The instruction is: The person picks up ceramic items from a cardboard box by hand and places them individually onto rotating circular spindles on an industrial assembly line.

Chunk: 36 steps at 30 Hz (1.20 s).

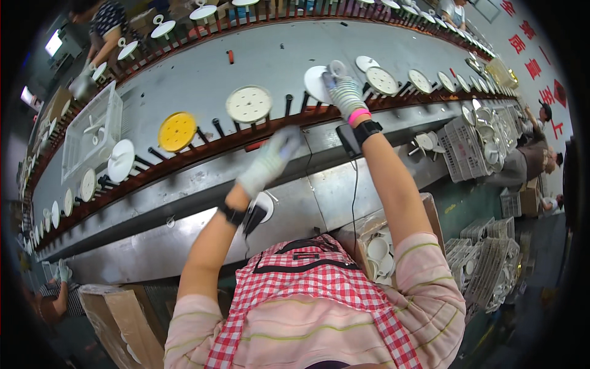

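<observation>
Plenty of room over the grey tabletop, upper middle, but white discs and black pegs mid-frame kinda fence it off.

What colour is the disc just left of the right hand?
The disc beside the right hand is white; head view.

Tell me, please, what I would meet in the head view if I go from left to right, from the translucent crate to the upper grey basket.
Translucent crate → yellow disc → perforated cream disc → white disc at the right hand → cream disc beyond that hand → upper grey basket.
</observation>
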Each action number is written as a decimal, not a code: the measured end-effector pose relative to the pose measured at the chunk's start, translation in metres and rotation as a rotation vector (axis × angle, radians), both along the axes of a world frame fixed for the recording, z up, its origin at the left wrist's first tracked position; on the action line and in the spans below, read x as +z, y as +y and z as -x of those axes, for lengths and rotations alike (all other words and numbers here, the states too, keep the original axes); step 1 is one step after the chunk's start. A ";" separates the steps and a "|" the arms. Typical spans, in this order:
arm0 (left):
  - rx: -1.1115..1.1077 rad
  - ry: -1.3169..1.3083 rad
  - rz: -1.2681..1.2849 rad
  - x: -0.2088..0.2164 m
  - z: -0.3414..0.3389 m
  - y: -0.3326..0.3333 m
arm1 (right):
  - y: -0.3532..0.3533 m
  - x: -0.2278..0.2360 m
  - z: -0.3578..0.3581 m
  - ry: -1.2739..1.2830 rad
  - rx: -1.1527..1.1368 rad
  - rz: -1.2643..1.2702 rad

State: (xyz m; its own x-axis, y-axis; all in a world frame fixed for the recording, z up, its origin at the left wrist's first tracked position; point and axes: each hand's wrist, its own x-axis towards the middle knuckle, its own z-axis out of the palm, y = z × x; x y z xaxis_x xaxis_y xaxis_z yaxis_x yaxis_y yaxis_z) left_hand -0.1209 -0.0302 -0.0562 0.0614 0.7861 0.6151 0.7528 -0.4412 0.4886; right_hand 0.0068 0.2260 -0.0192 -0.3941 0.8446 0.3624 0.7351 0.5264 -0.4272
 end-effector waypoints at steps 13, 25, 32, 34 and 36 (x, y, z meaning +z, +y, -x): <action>0.593 0.243 0.936 0.059 0.078 0.197 | -0.041 0.027 0.059 0.030 0.347 0.310; 0.285 0.261 0.520 0.015 0.257 0.098 | -0.097 0.042 0.140 0.065 0.349 0.253; 0.619 -0.004 0.500 0.029 0.241 0.069 | -0.191 -0.002 -0.124 0.503 0.934 0.965; 0.673 0.115 0.468 0.049 0.203 0.056 | -0.210 -0.074 -0.222 0.556 0.797 0.220; 0.702 0.035 0.297 0.046 0.191 0.020 | -0.218 -0.107 -0.315 0.939 0.408 0.743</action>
State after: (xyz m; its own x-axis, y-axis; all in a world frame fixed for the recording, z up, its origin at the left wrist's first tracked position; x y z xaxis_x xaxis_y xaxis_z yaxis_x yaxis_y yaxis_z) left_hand -0.3117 -0.0104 -0.0097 -0.4980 0.7801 0.3788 0.8254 0.2926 0.4828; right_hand 0.3215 0.0079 -0.1260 -0.5223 0.8420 0.1353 -0.1695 0.0530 -0.9841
